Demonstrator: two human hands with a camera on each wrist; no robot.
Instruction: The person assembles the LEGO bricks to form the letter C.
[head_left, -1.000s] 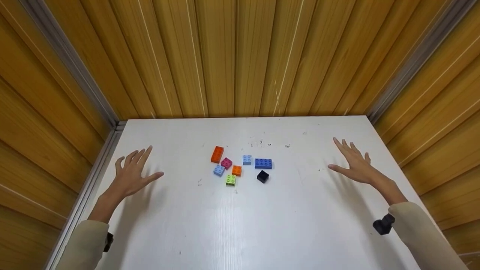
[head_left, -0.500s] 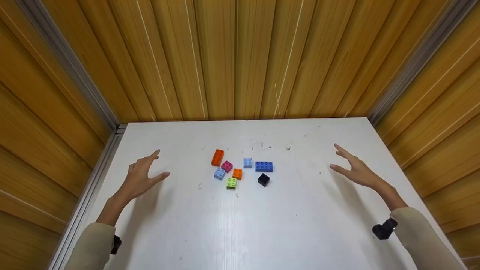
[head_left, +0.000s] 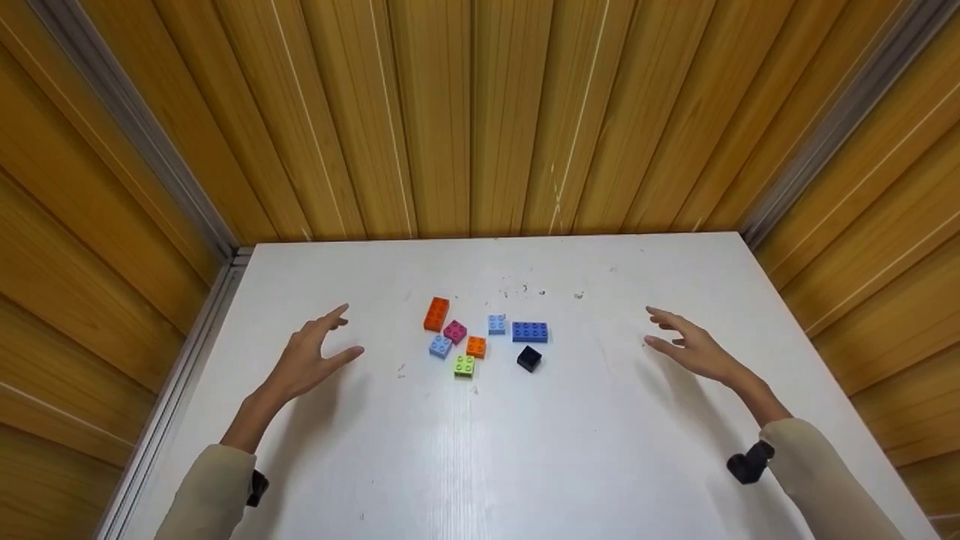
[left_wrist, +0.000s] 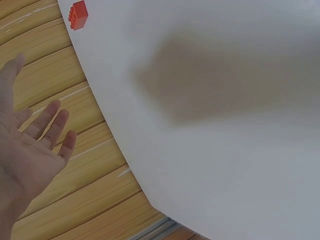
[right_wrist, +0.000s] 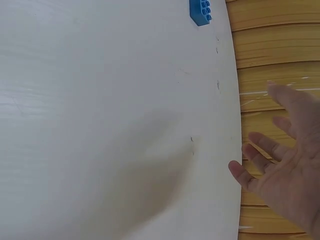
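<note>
My left hand [head_left: 306, 361] hovers above the table's left side, fingers relaxed and thumb spread, holding nothing. Over the right side hangs my right hand [head_left: 696, 351], also bare, its fingers loosely bent. Between them lie toy building bricks. Nearest the left hand are a long red-orange brick [head_left: 436, 313], a light blue brick [head_left: 440, 346], a magenta brick [head_left: 454, 331] and a lime green brick [head_left: 464, 366]. An orange brick [head_left: 475, 346] and another light blue brick [head_left: 496, 324] lie mid-group. Closest to the right hand are a long blue brick [head_left: 529, 331] and a black brick [head_left: 529, 358].
The white table [head_left: 480, 450] carries dark scuff marks behind the bricks. Wood-patterned panels [head_left: 450, 120] wall in the back and both sides, with grey metal rails [head_left: 180, 180] at the corners. A black wrist camera [head_left: 750, 462] sits at the right sleeve.
Both hands have moved inward toward the bricks, the left one farther. Their spread fingers have drawn closer together and bent slightly. The bricks lie as before.
</note>
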